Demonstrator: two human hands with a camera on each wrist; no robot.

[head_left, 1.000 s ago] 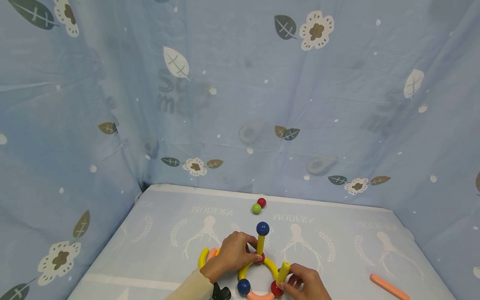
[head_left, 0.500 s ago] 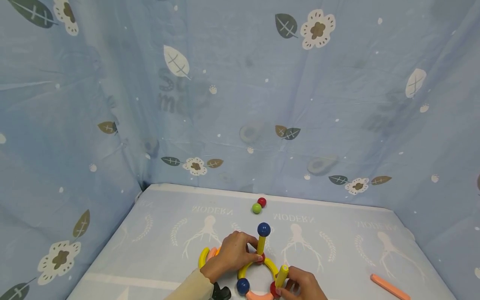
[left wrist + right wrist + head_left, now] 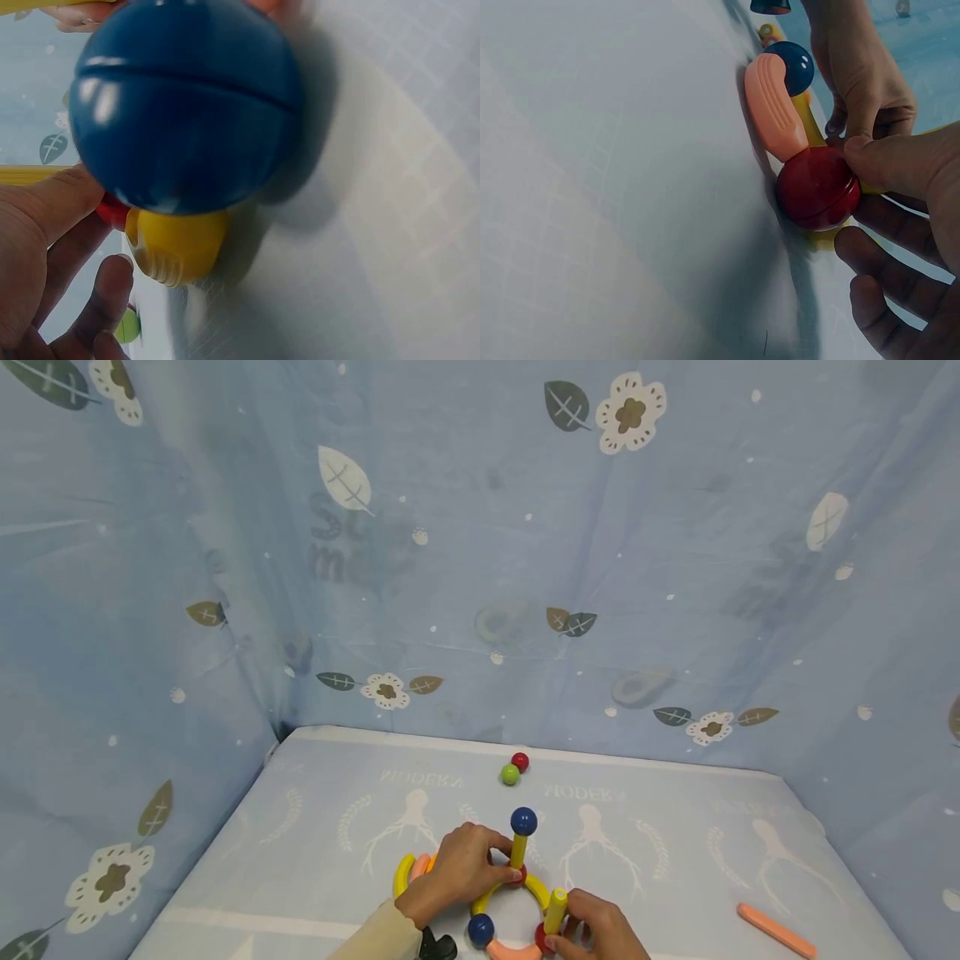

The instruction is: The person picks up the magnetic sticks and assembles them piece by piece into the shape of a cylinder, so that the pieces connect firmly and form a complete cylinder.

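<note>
In the head view, a ring of curved magnetic pieces joined by balls lies on the table. My left hand [image 3: 471,864] pinches the red ball [image 3: 517,876] at the ring's back, from which a yellow rod [image 3: 518,852] stands up with a blue ball [image 3: 523,821] on top. At the front right, my right hand [image 3: 600,928] grips the low end of a second upright yellow rod [image 3: 556,910], set on another red ball [image 3: 817,189]; its thumb touches that ball. A second blue ball [image 3: 481,930] and a salmon curved piece [image 3: 773,105] close the ring's front.
Behind the ring lie a green ball [image 3: 510,774] and a red ball [image 3: 520,762]. A salmon stick [image 3: 776,931] lies far right. Yellow and salmon curved pieces [image 3: 403,875] sit left of my left hand, a black object [image 3: 437,946] nearer. A patterned blue curtain [image 3: 480,568] surrounds the table.
The rod in my right hand has tipped from a rightward lean to nearly upright, my right hand shifting slightly left with it. My left hand keeps its hold. The view has shifted a little.
</note>
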